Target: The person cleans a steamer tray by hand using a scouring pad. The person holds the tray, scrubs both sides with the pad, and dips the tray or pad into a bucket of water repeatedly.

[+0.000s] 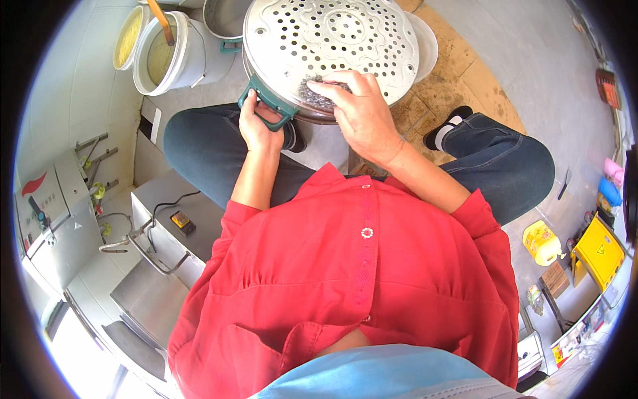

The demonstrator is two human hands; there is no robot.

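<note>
A round metal steamer tray (344, 30) with many small holes and a raised pattern lies at the top, over the rim of a larger vessel. My left hand (261, 119) grips the green side handle (274, 102) at its lower left. In my right hand (366, 112) is a steel wool scourer (319, 92), pressed against the near edge of the perforated metal. Part of the scourer is hidden under my fingers. Beneath the tray's right side, the rim of a white basin (428, 45) shows.
At the upper left stand a white bucket (187, 55) with a wooden handle in it, a tub with yellow contents (130, 37) and a metal pot (224, 20). A yellow jug (543, 242) and a yellow warning sign (598, 252) are at the right. Brown tiles (448, 75) lie beyond.
</note>
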